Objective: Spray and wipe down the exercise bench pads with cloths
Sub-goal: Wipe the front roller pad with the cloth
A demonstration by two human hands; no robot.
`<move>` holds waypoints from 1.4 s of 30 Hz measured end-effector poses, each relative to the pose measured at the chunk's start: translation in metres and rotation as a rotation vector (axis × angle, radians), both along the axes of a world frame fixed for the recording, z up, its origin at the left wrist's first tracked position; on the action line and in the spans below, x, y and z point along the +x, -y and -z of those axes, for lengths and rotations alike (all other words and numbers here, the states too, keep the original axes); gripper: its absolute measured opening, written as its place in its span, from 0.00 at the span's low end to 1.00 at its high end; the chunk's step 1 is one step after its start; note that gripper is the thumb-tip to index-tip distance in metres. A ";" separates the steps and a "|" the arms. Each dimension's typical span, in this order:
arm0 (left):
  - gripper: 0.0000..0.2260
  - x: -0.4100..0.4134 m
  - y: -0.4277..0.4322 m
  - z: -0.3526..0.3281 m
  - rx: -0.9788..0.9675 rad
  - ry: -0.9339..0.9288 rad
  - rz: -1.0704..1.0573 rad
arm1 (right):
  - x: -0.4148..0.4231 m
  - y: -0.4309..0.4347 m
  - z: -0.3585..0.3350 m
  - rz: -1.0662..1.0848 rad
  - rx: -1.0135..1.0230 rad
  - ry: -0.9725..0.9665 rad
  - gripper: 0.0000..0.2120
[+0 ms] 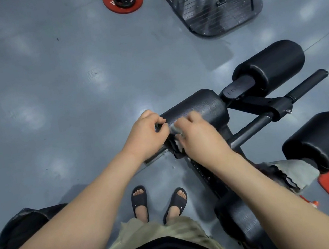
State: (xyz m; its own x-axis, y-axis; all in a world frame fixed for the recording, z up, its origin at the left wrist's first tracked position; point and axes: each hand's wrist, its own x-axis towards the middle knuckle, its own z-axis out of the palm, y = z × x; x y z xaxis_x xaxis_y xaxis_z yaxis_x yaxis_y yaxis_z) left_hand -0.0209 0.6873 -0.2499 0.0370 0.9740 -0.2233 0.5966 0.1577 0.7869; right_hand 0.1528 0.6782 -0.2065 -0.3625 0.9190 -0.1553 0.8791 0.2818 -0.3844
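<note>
Two arms [72,231] are reaching out. The left grip [144,136] is holding the pad [206,107] by its end. The right grip [200,140] is clutching a cloth [174,130].

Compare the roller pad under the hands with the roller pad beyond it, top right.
The near roller pad has the left hand gripping its end and the right hand holding a cloth on it; the far roller pad is untouched. The near one shows wet speckles, the far one looks dry. Both are black cylinders.
</note>
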 end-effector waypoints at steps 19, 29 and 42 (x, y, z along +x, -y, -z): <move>0.09 0.008 -0.002 -0.003 -0.040 -0.093 -0.002 | 0.053 -0.037 0.002 0.346 0.093 0.093 0.06; 0.07 0.010 -0.005 -0.005 -0.051 -0.090 -0.009 | 0.040 -0.026 0.005 0.231 0.103 -0.028 0.06; 0.12 0.014 -0.003 -0.009 -0.101 -0.044 -0.100 | 0.038 -0.028 0.016 0.141 0.128 0.004 0.10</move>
State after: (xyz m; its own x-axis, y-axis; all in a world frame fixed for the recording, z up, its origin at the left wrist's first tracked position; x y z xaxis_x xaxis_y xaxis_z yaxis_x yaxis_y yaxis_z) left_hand -0.0071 0.6902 -0.2410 -0.0716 0.9448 -0.3196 0.6077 0.2954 0.7371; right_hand 0.1909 0.7059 -0.2220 -0.2288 0.9729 -0.0345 0.9147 0.2027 -0.3497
